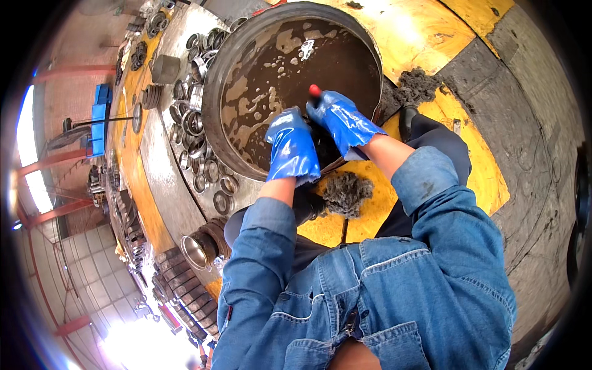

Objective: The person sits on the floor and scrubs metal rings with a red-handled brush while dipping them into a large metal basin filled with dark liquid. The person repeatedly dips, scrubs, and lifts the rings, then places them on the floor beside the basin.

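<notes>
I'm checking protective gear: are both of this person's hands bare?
No, the left hand and the right hand are both covered by shiny blue gloves.

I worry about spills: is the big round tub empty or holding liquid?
The tub holds liquid: brown, with pale foam patches across its surface. I cannot tell how deep.

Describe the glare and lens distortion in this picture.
Head view: a washed-out white patch at lower left; head view: highlights on the blue gloves; head view: fisheye curvature bends the yellow strip at left, inside a dark rim.
</notes>
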`<state>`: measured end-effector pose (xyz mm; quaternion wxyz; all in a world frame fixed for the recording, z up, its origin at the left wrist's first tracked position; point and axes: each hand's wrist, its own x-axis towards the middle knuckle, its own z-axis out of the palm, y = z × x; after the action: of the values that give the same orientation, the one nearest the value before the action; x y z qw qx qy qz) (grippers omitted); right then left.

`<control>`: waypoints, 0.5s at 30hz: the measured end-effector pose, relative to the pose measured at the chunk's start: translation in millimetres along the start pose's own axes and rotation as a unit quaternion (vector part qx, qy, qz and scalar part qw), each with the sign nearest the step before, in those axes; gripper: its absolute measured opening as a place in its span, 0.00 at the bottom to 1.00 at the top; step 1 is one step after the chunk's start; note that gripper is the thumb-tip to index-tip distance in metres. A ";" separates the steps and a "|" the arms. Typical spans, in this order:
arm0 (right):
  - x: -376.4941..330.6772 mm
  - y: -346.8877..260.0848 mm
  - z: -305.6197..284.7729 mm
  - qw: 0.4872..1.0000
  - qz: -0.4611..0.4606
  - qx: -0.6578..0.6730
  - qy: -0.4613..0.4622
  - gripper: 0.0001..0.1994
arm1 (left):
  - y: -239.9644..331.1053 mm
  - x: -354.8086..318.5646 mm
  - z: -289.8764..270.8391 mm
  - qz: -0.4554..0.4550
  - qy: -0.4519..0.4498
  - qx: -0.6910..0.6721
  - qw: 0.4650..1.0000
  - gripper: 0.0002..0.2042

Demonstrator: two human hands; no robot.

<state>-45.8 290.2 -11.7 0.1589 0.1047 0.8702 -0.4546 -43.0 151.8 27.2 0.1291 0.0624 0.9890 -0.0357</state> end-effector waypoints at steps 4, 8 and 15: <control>16.8 -8.2 -22.2 0.996 0.041 -0.080 -0.006 0.19 | -19.0 -5.3 0.9 -0.025 0.004 -0.085 0.996 0.23; 8.4 -11.3 -32.5 0.987 -0.091 0.027 0.128 0.20 | -44.9 -42.8 10.6 -0.111 0.005 -0.182 0.977 0.30; -49.7 -61.6 -3.5 0.902 -0.428 -0.053 -0.016 0.16 | -65.5 -57.8 44.7 -0.076 0.004 -0.202 0.976 0.25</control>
<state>-20.5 256.4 55.3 -0.0314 -0.2935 0.8512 -0.4339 14.9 76.5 2.7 0.1325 -0.0404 0.9781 0.1553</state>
